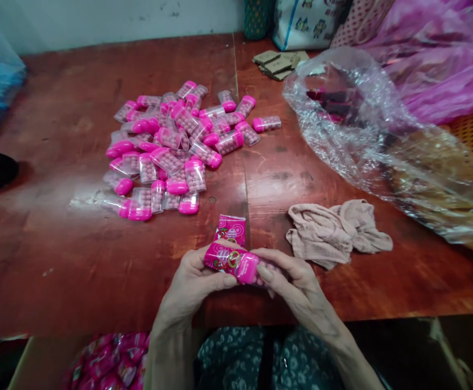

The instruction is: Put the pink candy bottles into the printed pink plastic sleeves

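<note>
We hold a pink candy case (240, 265) between both hands at the near edge of the desk (57, 260). Our left hand (191, 281) has its grip closed on the wrapped end, our right hand (297, 287) closed on the other. A sleeve (231, 228) lies just behind, a pile of cases (175, 146) farther back, a cloth (334, 233) to the right.

From where I stand, the fingers (220, 281) cover most of the pink container (236, 264), and its label print is too small to read. The clear plastic bag (366, 124) blurs whatever dark pieces lie inside (red-edged, perhaps). The box of pink packets (106, 363) runs off the bottom edge
</note>
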Demonstrator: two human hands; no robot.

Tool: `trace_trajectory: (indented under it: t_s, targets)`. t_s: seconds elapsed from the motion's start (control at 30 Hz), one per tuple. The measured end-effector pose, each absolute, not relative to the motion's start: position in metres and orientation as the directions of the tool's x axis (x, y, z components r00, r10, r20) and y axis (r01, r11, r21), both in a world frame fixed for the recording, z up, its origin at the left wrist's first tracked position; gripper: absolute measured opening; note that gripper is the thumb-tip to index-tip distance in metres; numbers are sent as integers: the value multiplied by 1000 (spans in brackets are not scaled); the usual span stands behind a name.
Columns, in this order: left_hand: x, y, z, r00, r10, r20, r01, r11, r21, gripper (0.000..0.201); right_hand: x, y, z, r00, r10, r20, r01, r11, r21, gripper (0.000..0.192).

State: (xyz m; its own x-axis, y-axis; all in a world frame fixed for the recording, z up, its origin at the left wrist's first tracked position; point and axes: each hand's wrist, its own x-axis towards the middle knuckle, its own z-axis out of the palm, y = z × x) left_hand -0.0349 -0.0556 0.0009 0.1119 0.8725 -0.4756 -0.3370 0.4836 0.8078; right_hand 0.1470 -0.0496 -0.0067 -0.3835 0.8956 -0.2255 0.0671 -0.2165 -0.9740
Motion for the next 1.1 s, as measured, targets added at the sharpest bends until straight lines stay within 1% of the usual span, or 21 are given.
trace_trajectory:
  t_s: [0.07, 0.13, 0.3, 0.4, 0.47, 0.5, 0.57, 0.63, 0.7, 0.77, 0.9, 1.0, 1.1]
  targets:
    - [-34, -54, 3, 115, 868, -484, -359, 490, 794, 31, 146, -52, -6, -362, 906, -221, 103, -196, -975, 25]
    - [-32, -53, 4, 108, 867, -486, -379, 488, 786, 31, 145, -54, -3, -334, 924, -187, 138, -148, -979, 24]
    - [-30, -50, -1, 36, 885, -465, -392, 440, 808, 24, 141, -56, 2, -286, 958, -25, 194, 32, -980, 29]
    - [-24, -50, -7, -68, 893, -444, -421, 378, 824, 24, 138, -56, -2, -219, 976, 3, 210, 50, -977, 27]
    - [-16, -49, -11, -176, 903, -393, -455, 280, 846, 30, 137, -55, -5, -190, 982, -6, 208, 34, -977, 25]
    - [-12, -50, -12, -250, 899, -360, -469, 213, 857, 37, 136, -54, -6, -188, 982, -14, 203, 25, -979, 24]
    - [-3, -51, -13, -387, 860, -333, -493, 112, 863, 50, 135, -54, -9, -192, 981, -34, 183, 2, -983, 24]
    - [3, -54, -14, -458, 807, -374, -533, 87, 841, 53, 133, -54, -10, -191, 979, -70, 141, -43, -989, 26]
    - [7, -57, -13, -434, 779, -452, -590, 134, 796, 43, 131, -55, -12, -188, 975, -122, 83, -108, -991, 27]
    - [9, -59, -10, -368, 777, -510, -624, 200, 755, 34, 129, -56, -13, -200, 968, -153, 37, -149, -988, 27]
    - [13, -58, 0, -233, 783, -577, -648, 318, 692, 22, 126, -57, -12, -224, 962, -158, 64, -147, -987, 20]
    - [13, -56, 6, -155, 807, -570, -644, 355, 678, 18, 126, -56, -6, -266, 949, -168, 111, -143, -983, 8]
    - [8, -55, 7, -33, 858, -513, -655, 370, 659, 24, 130, -56, 3, -353, 917, -185, 129, -149, -980, 6]
